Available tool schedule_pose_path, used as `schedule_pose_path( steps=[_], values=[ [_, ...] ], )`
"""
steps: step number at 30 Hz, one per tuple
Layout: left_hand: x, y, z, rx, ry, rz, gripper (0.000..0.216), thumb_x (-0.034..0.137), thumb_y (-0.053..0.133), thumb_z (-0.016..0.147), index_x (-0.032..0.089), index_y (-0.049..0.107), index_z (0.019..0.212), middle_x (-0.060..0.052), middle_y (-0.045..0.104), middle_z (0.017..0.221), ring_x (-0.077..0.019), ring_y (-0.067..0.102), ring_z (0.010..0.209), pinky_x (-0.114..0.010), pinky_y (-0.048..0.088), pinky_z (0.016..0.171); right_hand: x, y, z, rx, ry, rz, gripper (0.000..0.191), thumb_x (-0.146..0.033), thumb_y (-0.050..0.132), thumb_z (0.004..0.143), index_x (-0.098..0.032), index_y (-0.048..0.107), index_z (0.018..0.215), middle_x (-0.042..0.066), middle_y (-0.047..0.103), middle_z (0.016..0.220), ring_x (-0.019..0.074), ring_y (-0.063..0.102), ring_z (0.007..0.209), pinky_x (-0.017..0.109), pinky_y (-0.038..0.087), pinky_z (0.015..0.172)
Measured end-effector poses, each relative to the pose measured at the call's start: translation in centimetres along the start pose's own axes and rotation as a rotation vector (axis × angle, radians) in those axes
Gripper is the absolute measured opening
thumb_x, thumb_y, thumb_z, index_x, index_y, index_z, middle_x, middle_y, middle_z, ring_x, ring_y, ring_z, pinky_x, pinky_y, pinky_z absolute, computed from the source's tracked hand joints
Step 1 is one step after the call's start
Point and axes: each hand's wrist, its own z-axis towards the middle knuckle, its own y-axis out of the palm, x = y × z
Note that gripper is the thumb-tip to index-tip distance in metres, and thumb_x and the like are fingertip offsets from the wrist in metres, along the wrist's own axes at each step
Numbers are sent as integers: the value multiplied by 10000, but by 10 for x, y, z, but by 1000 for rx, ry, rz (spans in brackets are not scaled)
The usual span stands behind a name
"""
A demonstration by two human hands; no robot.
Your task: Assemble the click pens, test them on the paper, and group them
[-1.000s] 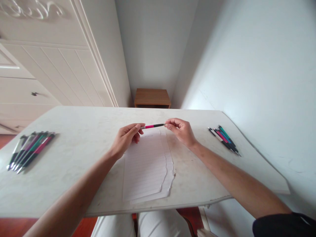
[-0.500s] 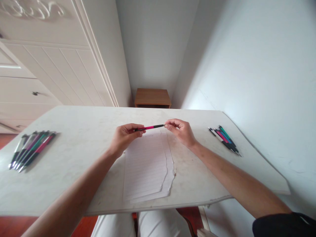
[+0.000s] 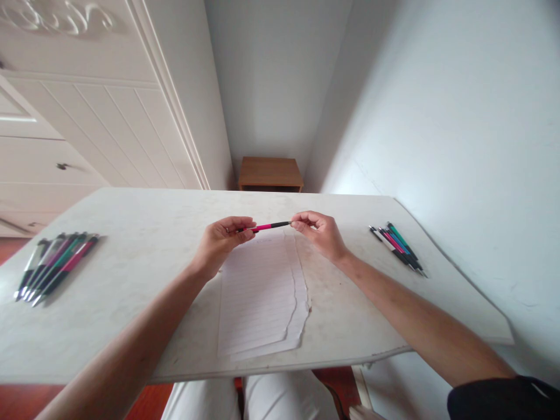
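Note:
A pink and black pen (image 3: 266, 226) is held level between both hands, just above the far end of some torn lined paper sheets (image 3: 261, 294). My left hand (image 3: 221, 242) pinches the pen's left end, its fingers closed over it. My right hand (image 3: 318, 232) pinches the black right end with curled fingers. Both hands hover over the middle of the white table (image 3: 140, 251).
A row of several pens (image 3: 55, 265) lies at the table's left edge. Another small bunch of pens (image 3: 397, 245) lies at the right, near the wall. A wooden cabinet (image 3: 270, 173) stands beyond the table; a white panelled door is at the left.
My left fingers have slid further along the pen and now cover its silver end. The right hand and the pen have stayed in place.

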Motion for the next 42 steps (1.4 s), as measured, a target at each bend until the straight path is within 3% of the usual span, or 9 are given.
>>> schedule_pose_path(
  steps=[3, 10, 16, 20, 25, 28, 31, 35, 42],
  values=[
    [-3, 0, 0, 22, 39, 146, 473, 345, 842, 643, 136, 711, 1047, -104, 755, 992, -238, 702, 941, -383, 536, 913, -1, -1, 0, 2, -4, -5, 217, -389, 691, 808, -181, 736, 851, 48, 740, 846, 167, 624, 722, 294, 494, 690],
    [-6, -1, -2, 106, 215, 480, 397, 434, 728, 764, 162, 738, 1052, -60, 733, 827, -164, 645, 680, -282, 508, 654, -2, -2, 0, 15, -10, -10, 225, -393, 685, 818, -177, 736, 855, 49, 736, 852, 157, 613, 711, 284, 482, 678],
    [15, 5, -5, 74, 54, 135, 444, 480, 756, 732, 116, 725, 984, -30, 642, 685, -103, 520, 547, -231, 409, 499, -3, -2, 1, 32, -11, 0, 199, -367, 687, 820, -177, 736, 856, 39, 731, 828, 148, 601, 697, 279, 477, 681],
    [19, 5, -5, 53, 10, -69, 444, 518, 746, 737, 103, 734, 895, -61, 658, 729, -112, 561, 600, -233, 439, 530, -3, -4, 2, 40, -9, 6, 199, -367, 689, 818, -177, 736, 853, 38, 729, 816, 147, 596, 688, 278, 475, 668],
    [12, -1, -2, 60, -16, -49, 398, 367, 855, 632, 123, 730, 921, -30, 670, 696, -119, 593, 642, -247, 476, 617, -3, -4, 1, 44, -8, 6, 202, -377, 694, 812, -181, 736, 844, 39, 730, 822, 149, 601, 691, 280, 480, 668],
    [11, -3, -1, 68, 3, -29, 440, 305, 869, 602, 134, 722, 979, -44, 713, 794, -138, 631, 717, -260, 493, 676, -2, -4, 1, 42, -5, 4, 196, -372, 694, 812, -183, 735, 845, 37, 730, 822, 147, 601, 687, 278, 480, 666],
    [14, 0, -1, 83, -29, -62, 438, 331, 861, 604, 123, 729, 966, -68, 727, 833, -165, 657, 765, -286, 517, 722, -2, -4, 1, 39, -4, 0, 200, -374, 688, 816, -184, 735, 855, 39, 732, 830, 152, 608, 702, 282, 486, 678],
    [16, 2, -2, 84, -53, -154, 384, 431, 837, 633, 105, 739, 810, -87, 718, 808, -174, 661, 777, -311, 544, 756, -2, -4, 1, 40, -5, -5, 199, -373, 687, 817, -183, 735, 854, 39, 733, 830, 154, 609, 707, 283, 489, 682],
    [12, -1, -1, 53, -84, -171, 434, 278, 911, 527, 120, 716, 881, -48, 721, 824, -143, 661, 759, -292, 526, 784, -4, -3, 0, 39, -11, -12, 177, -356, 689, 811, -187, 729, 848, 33, 728, 814, 157, 614, 707, 282, 492, 687]
  ],
)
